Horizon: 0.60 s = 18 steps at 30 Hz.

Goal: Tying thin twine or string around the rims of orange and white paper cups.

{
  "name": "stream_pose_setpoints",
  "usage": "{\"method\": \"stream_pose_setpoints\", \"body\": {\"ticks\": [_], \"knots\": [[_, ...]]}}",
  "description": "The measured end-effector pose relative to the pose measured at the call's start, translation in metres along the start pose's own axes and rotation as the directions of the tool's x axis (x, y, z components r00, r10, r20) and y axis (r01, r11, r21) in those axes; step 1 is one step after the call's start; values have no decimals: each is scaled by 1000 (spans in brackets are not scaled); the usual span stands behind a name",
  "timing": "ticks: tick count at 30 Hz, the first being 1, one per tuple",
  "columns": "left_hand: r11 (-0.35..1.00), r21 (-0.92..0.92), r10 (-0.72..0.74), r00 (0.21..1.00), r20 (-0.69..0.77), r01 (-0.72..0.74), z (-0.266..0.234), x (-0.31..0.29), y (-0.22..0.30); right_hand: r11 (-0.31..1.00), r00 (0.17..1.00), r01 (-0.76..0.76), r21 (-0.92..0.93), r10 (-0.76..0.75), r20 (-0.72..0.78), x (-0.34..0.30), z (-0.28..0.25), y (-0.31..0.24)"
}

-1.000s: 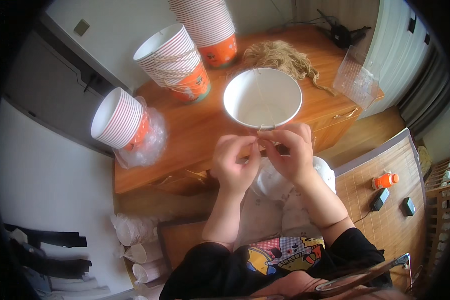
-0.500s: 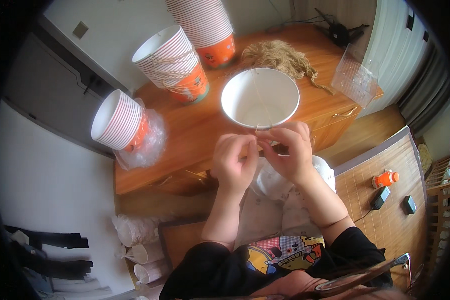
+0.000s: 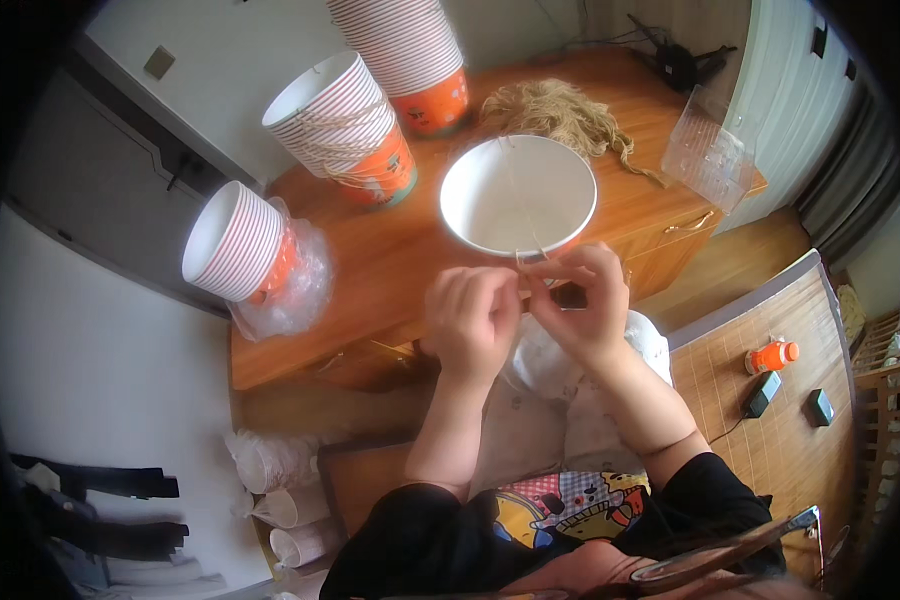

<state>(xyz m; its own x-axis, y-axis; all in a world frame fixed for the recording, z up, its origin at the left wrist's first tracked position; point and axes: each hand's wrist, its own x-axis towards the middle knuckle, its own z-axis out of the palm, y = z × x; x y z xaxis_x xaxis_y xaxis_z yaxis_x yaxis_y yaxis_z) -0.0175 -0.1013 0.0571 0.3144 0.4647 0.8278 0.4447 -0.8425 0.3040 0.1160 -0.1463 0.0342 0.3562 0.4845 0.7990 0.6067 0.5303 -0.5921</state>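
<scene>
Both hands meet at the near edge of the wooden tabletop (image 3: 660,215), right against the rim of a white paper bowl (image 3: 518,196). The left hand (image 3: 473,318) is curled, fingers bent in close, and the right hand (image 3: 582,300) pinches something thin at the bowl's near rim; it looks like a strand of twine, though it is too fine to be sure. Working that close to the edge keeps the bowl steady and the strand short, I would judge. The bowl itself stands upright and looks empty, with only a faint line running down its inside wall.

Toward the far edge lies a loose heap of pale twine (image 3: 560,112), near the bowl but apart from it. At the far left corner stands a stack of striped bowls (image 3: 345,125) with cord wrapped around it, and a taller stack (image 3: 410,55) behind. Another stack in a plastic sleeve (image 3: 245,245) lies tipped on its side at the left edge. A clear plastic tray (image 3: 708,150) sits at the right corner.
</scene>
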Motion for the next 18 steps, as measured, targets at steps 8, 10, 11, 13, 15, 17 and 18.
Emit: {"method": "stream_pose_setpoints", "body": {"ticks": [8,10,11,13,15,17,18], "knots": [[993,-113,-43,998,-50,37,9,-1,-1,949,975,-221,224,218,37,-2,-1,-6],[994,-106,-34,998,-58,27,9,-1,-1,918,962,-273,289,263,71,2,-3,-11],[995,-102,-31,998,-61,24,10,-1,-2,916,962,-273,295,259,87,2,-4,-10],[996,-89,-25,998,-62,20,9,-1,-2,911,961,-274,308,249,121,2,-6,-7],[997,-80,-20,998,-58,15,9,-1,-1,891,953,-303,337,274,133,2,-7,-6],[998,-57,0,998,-62,-3,9,0,0,893,952,-303,333,273,137,2,-8,-5],[999,-45,10,998,-64,-13,8,1,1,904,957,-289,314,259,134,2,-8,-5]]}}
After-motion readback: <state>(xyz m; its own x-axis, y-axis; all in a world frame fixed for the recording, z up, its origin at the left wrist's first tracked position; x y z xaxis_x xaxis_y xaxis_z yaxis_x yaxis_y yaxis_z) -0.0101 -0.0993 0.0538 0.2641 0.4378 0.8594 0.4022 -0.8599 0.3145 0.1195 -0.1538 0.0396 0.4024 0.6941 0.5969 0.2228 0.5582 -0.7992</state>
